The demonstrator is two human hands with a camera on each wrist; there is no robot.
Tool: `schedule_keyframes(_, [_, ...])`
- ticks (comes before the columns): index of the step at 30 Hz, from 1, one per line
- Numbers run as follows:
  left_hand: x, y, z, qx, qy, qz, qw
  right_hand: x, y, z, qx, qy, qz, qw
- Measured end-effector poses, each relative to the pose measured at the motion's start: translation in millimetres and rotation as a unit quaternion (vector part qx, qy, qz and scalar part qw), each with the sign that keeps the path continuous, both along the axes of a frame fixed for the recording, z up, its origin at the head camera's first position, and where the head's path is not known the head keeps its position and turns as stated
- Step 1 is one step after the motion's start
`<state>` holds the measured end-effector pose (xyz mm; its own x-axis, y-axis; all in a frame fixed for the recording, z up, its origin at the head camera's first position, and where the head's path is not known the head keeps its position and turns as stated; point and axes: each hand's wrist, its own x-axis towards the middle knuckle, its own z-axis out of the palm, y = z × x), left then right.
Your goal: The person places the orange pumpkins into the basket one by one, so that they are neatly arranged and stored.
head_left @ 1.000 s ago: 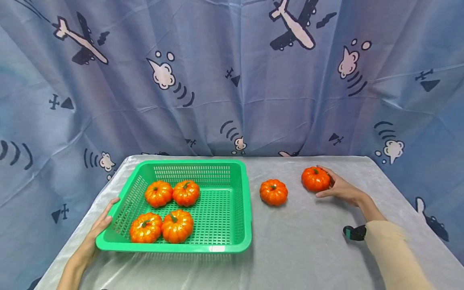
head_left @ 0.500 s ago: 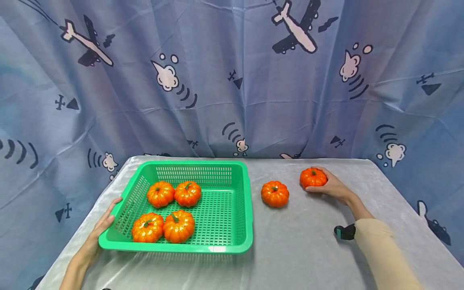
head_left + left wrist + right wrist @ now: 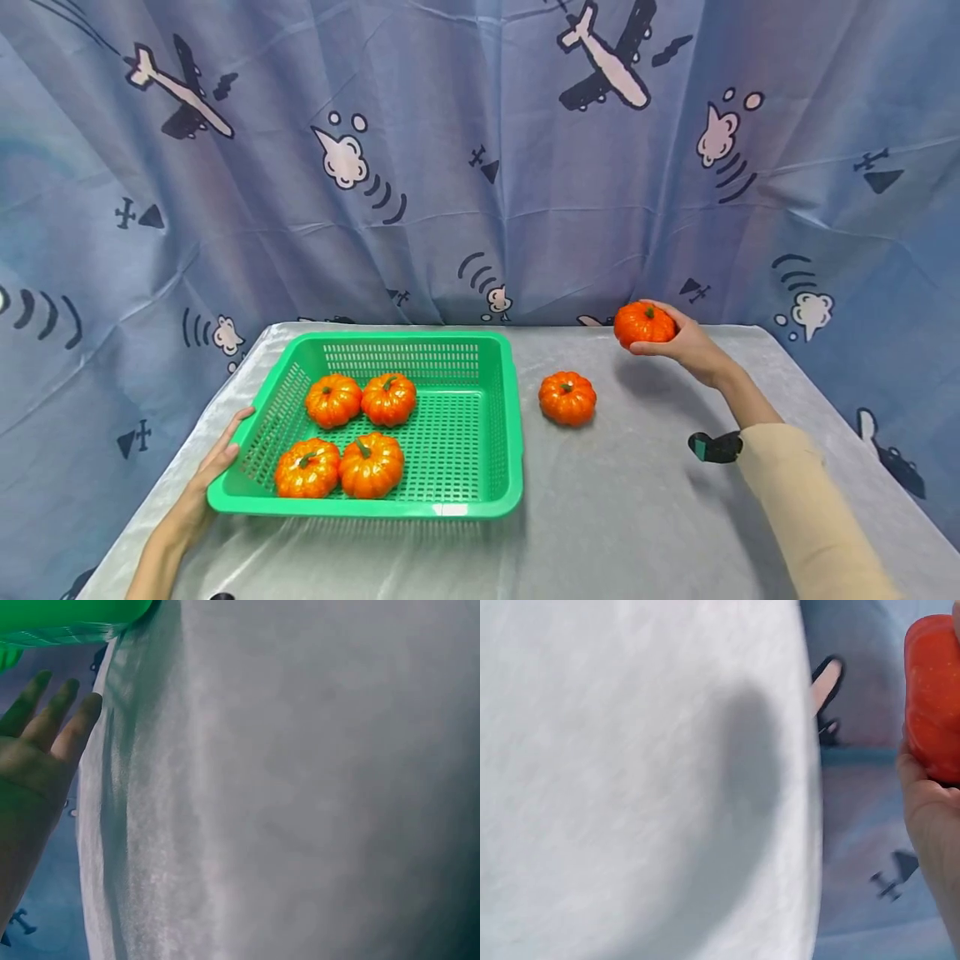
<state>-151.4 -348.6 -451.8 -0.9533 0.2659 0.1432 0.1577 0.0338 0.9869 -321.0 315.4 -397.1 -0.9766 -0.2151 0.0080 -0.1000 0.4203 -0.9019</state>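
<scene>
In the head view my right hand [image 3: 692, 346] grips a small orange toy pumpkin [image 3: 642, 325] between thumb and fingers, lifted above the table with a shadow beneath. The right wrist view shows part of that pumpkin [image 3: 934, 697] with the thumb beneath it. My left hand [image 3: 206, 479] lies along the left side of a green plastic basket [image 3: 360, 510], fingers extended; in the left wrist view its fingers [image 3: 75, 731] look straight. Another pumpkin [image 3: 567, 398] stands on the table right of the basket. Inside the basket sit several pumpkins [image 3: 372, 464], grouped toward its left.
A pale grey cloth [image 3: 615, 508] covers the table. Behind the table's far edge hangs a blue curtain [image 3: 420, 125] printed with planes. A black wrist device [image 3: 716, 447] is at my right sleeve.
My right hand has closed round the far-right pumpkin and raised it off the table, slightly to the left. My left hand stays at the basket.
</scene>
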Motion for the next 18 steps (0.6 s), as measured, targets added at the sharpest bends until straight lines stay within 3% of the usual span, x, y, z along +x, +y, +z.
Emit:
schedule_keyframes(9, [1.4, 0.6, 0.8, 0.003, -0.001, -0.004, 1.0, 2.0, -41.4, 30.2, -0.057, 0.003, 0.069, 0.996])
schedule_keyframes(18, [1.3, 2.0, 0.2, 0.007, 0.005, 0.0, 1.0, -0.7, -96.3, 45.2, -0.08, -0.001, 0.148, 0.986])
